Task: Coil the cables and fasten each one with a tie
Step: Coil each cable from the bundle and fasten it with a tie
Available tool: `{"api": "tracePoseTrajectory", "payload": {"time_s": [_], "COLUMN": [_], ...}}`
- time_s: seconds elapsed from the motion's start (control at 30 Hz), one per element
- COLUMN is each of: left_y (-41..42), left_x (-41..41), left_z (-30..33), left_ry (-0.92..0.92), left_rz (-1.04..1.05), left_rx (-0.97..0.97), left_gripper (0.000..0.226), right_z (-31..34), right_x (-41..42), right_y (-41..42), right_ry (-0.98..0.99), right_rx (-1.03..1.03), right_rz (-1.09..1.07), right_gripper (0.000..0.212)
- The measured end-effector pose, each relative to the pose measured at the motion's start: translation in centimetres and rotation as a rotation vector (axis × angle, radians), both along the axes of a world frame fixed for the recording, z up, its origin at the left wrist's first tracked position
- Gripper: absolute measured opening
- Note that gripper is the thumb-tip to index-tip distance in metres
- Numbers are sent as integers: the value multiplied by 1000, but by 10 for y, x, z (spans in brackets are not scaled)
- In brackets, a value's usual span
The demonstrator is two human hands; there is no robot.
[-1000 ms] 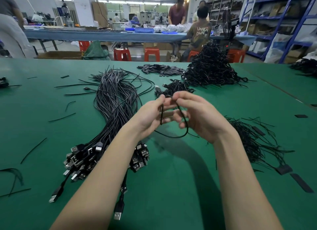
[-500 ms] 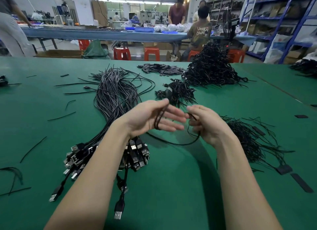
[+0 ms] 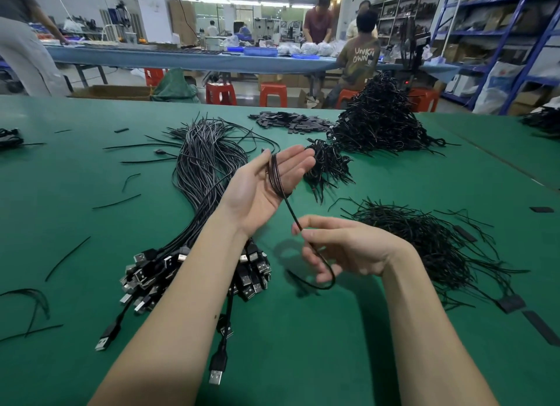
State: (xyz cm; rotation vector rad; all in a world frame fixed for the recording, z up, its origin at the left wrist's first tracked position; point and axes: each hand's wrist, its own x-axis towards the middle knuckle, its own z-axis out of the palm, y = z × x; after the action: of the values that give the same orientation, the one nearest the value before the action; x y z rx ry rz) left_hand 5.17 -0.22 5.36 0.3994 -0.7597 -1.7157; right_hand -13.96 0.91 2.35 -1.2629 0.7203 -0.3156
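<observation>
- Step in hand, as I judge it: coiling one cable (image 3: 276, 175). Several turns lie around the left hand (image 3: 266, 183); the tie is not yet on.
- Left hand: palm up, fingers straight and together, acting as a former. The loops wrap across the fingers; no finger is curled to clamp them. The hand sits raised above the green table (image 3: 303, 345), just right of the loose cable bundle (image 3: 200, 169).
- Right hand (image 3: 342, 248): thumb and forefinger pinch the free run of the same cable, below and right of the left hand. Other fingers loosely curled. The tail curves under this hand and ends close to the table.
- Landmark is the loose cable bundle, its USB plugs (image 3: 194, 272) fanned toward the camera. Right of it: loose ties (image 3: 424, 242). Beyond and right of it: a small clump (image 3: 327, 163), then the big heap of finished coils (image 3: 378, 123).
- Next move, judged: carry the short tail around the left hand once more, slip the coil off without letting it spring, then reach right for a tie. Risk: loops sliding off straight fingers.
- Legible writing: "UNKN OWN" on the shirt back (image 3: 362, 57) of a seated person beyond the table. No cable markings readable.
</observation>
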Motion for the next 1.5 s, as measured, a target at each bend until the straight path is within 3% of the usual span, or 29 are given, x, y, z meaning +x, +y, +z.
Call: {"api": "tracePoseTrajectory", "payload": {"time_s": [0.07, 0.13, 0.27, 0.37, 0.43, 0.5, 0.57, 0.63, 0.77, 0.9, 0.97, 1.03, 1.1, 1.17, 1.23, 1.33, 1.5], "left_y": [1, 3, 3, 2, -2, -5, -8, -11, -8, -8, -7, -5, -3, -6, -11, -18, -16], "left_x": [2, 5, 8, -4, -13, -19, -19, -16, -21, -26, -21, -15, -12, -11, -15, -26, -31], "left_z": [1, 1, -1, -6, -12, -15, -14, -12, -9, -8, -8, -8, -10, -12, -16, -21, -26], "left_ry": [-65, -201, -697, -1085, -1178, -1092, -875, -665, -328, -239, -130, -64, -85, -158, -290, -614, -1096], "left_rz": [-47, -83, -186, -236, -116, 73, 260, 321, 238, 217, 128, -26, -151, -168, -67, 245, 449], "left_rx": [-19, -58, -167, -146, -104, -68, -7, 45, 102, 128, 135, 109, 74, 49, 27, -49, -243], "left_gripper": [52, 51, 51, 52, 51, 47, 45, 48, 48, 39, 40, 40, 39, 39, 40, 38, 20], "right_z": [-4, -7, -4, 8, 16, 21, 21, 17, 12, 7, 5, 5, 5, 5, 6, 6, 8], "right_x": [-6, -10, -13, -6, 7, 19, 28, 30, 25, 17, 15, 13, 12, 13, 14, 17, 23], "right_y": [-4, -10, -24, -25, -21, -15, -9, -6, -7, -5, -9, -14, -16, -15, -15, -18, -18], "right_ry": [170, 181, -206, -298, -289, -290, -274, -211, -126, -12, -48, -180, -190, -119, -25, 13, -158], "right_rx": [-20, 30, 174, 43, -107, -207, -242, -259, -237, -273, -277, -168, -175, -271, -382, -500, -437], "right_rz": [-82, -242, -658, -779, -769, -693, -555, -469, -440, -361, -458, -578, -613, -646, -709, -835, -901], "right_gripper": [32, 24, 23, 16, 17, 19, 17, 17, 18, 26, 24, 9, 22, 19, 11, 7, 9]}}
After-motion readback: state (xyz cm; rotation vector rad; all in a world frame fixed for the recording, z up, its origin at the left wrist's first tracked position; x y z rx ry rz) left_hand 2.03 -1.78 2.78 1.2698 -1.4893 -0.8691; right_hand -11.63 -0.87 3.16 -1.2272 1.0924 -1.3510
